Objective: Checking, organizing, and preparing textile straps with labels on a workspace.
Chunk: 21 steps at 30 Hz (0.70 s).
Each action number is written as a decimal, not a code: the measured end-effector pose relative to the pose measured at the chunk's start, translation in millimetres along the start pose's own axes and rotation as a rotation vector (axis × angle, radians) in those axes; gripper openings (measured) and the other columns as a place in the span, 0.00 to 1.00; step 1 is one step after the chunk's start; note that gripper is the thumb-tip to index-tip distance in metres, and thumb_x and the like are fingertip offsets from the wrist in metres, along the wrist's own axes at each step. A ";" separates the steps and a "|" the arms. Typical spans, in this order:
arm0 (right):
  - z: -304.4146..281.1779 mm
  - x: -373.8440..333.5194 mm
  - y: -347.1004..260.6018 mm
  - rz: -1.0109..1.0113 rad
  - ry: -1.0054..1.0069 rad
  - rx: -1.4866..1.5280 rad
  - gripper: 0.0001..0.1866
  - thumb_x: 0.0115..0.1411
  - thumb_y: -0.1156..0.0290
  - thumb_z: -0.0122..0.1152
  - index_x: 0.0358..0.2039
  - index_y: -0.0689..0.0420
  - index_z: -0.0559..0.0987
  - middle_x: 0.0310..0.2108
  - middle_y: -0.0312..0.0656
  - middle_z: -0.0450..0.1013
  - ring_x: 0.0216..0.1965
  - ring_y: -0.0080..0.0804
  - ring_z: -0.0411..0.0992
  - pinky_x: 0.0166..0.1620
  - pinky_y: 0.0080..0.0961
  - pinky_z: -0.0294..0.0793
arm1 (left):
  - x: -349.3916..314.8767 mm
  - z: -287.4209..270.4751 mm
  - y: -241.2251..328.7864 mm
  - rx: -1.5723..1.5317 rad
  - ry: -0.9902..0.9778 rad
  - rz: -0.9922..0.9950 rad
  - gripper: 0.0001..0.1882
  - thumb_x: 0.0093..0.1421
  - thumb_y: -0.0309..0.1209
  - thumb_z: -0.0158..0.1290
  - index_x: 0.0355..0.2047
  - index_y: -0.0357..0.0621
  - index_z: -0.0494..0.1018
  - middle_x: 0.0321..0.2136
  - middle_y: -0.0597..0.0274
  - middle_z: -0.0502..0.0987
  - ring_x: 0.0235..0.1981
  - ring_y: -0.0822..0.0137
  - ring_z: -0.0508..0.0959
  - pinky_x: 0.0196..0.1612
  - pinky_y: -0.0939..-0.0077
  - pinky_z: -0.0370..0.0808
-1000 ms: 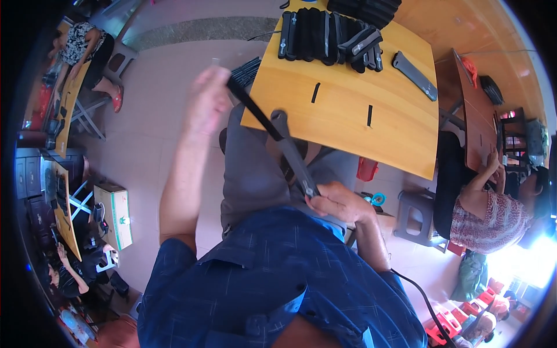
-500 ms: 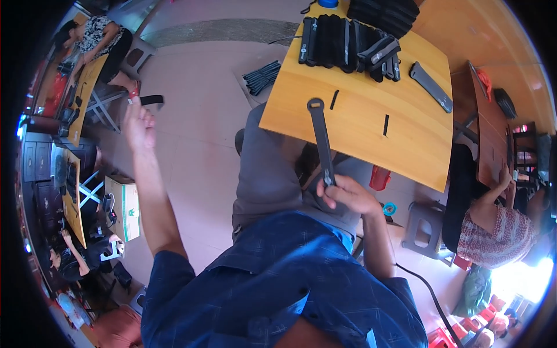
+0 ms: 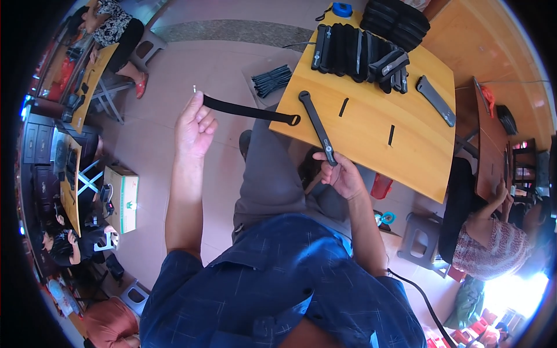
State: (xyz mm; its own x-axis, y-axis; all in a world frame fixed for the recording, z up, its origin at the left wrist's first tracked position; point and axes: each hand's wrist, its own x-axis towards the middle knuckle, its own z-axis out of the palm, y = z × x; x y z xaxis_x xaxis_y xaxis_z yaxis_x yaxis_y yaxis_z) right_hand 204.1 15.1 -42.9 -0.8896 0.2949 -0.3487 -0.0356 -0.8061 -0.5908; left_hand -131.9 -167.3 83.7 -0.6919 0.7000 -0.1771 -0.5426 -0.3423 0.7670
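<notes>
My left hand (image 3: pixel 195 127) is raised above the floor on the left, its fingers pinched on one end of a black strap (image 3: pixel 246 109). The strap stretches right, and its loop end reaches the near left corner of the table. A tiny pale tip sticks up above that hand; I cannot make out what it is. Below the table's near edge, my right hand (image 3: pixel 343 174) grips the near end of a dark grey flat strap (image 3: pixel 317 126) between thumb and fingers. This strap slants away over the tabletop, its slotted end farthest from me.
On the wooden table (image 3: pixel 365 151) lie a row of dark straps (image 3: pixel 348 55), black bundles (image 3: pixel 394 23), a single grey strap (image 3: pixel 435 101) and a blue tape measure (image 3: pixel 342 9). A box of dark strips (image 3: pixel 271 81) stands left of it. Other people sit at tables on both sides.
My left hand has swung right, and the black strap now stretches out toward the table. My right hand has moved slightly up and right, with the grey strap tilting further left.
</notes>
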 end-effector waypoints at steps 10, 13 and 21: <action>41.1 -56.1 2.4 0.111 -0.089 -0.476 0.18 0.73 0.56 0.57 0.40 0.60 0.81 0.33 0.35 0.77 0.31 0.19 0.74 0.38 0.19 0.74 | -21.4 53.2 -48.0 0.186 -0.158 -0.142 0.10 0.72 0.39 0.55 0.36 0.48 0.74 0.17 0.80 0.58 0.15 0.82 0.57 0.19 0.84 0.57; 99.0 -66.6 -30.9 -0.220 -0.078 -0.527 0.08 0.73 0.67 0.60 0.41 0.59 0.80 0.30 0.30 0.74 0.32 0.15 0.70 0.38 0.15 0.70 | -34.3 68.9 -47.8 0.252 -0.268 -0.181 0.12 0.73 0.40 0.53 0.35 0.46 0.74 0.16 0.81 0.55 0.15 0.83 0.54 0.18 0.84 0.56; 163.9 -47.0 -64.5 -0.960 0.127 -1.223 0.11 0.64 0.74 0.67 0.46 0.62 0.80 0.31 0.40 0.75 0.30 0.29 0.72 0.36 0.23 0.73 | -68.0 114.8 -35.5 0.330 -0.450 -0.178 0.16 0.71 0.43 0.56 0.35 0.43 0.72 0.14 0.81 0.53 0.13 0.84 0.52 0.18 0.83 0.52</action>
State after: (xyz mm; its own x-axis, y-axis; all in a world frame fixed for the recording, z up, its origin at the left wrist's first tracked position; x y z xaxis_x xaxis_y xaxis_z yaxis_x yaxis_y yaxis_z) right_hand 173.6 -30.8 130.8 -0.7066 0.5262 0.4731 -0.1123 0.5767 -0.8092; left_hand -10.9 -130.8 139.3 -0.2938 0.9509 -0.0970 -0.4054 -0.0321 0.9136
